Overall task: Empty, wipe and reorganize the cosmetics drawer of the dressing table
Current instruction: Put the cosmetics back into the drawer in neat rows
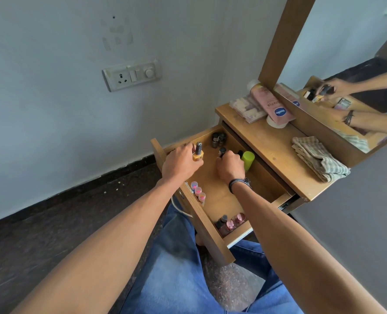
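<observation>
The drawer (207, 234) stands pulled out from under the bench (271, 150). Over its far side the left hand (181, 162) grips a yellow bottle (198, 154). Inside the drawer, the right hand (231, 165) is curled round a small dark-capped bottle (222, 152), just beside a green bottle (248, 159). Behind the drawer, a folded cloth (319, 159) lies on the bench.

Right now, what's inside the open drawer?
Dark bottles far back, a green-capped container, three pink-capped tubes and pinkish bottles. The left hand grips a yellow bottle, the right hand a dark-capped bottle; anything beneath them is hidden.
</observation>
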